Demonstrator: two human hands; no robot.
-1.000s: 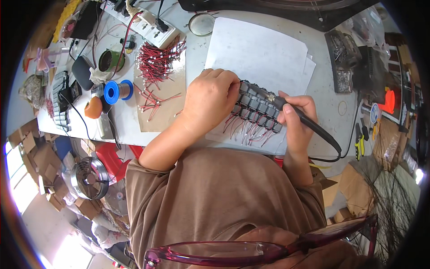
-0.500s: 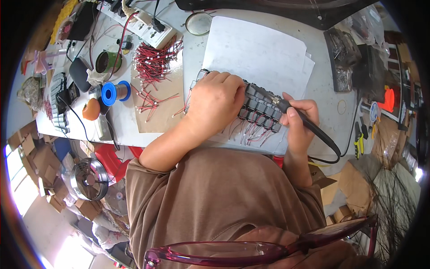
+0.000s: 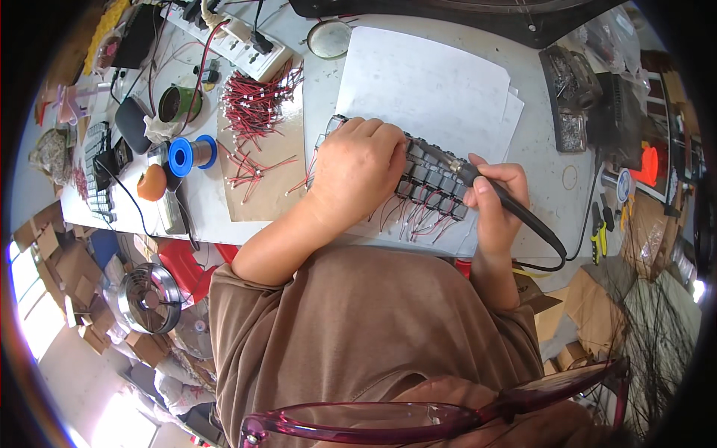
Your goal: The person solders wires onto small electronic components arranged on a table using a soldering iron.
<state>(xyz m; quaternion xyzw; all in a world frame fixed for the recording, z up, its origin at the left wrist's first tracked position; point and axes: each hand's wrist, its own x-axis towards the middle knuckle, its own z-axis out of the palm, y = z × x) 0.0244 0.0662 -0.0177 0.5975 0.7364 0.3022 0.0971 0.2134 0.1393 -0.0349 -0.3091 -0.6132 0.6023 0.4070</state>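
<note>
One slip may scorch wires (image 3: 426, 216), tabletop (image 3: 551, 173) front edge: right hand (image 3: 500, 196) grips soldering iron (image 3: 524, 212); left hand (image 3: 358, 166) curled, hold unclear.

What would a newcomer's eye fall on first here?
Likely the heap of red-and-black wires on the brown sheet, left of centre, with a blue spool farther left. Near the centre, the left hand partly covers rows of grey blocks while the right hand holds a black-handled soldering iron. Purple-framed glasses stretch across the bottom.
</note>
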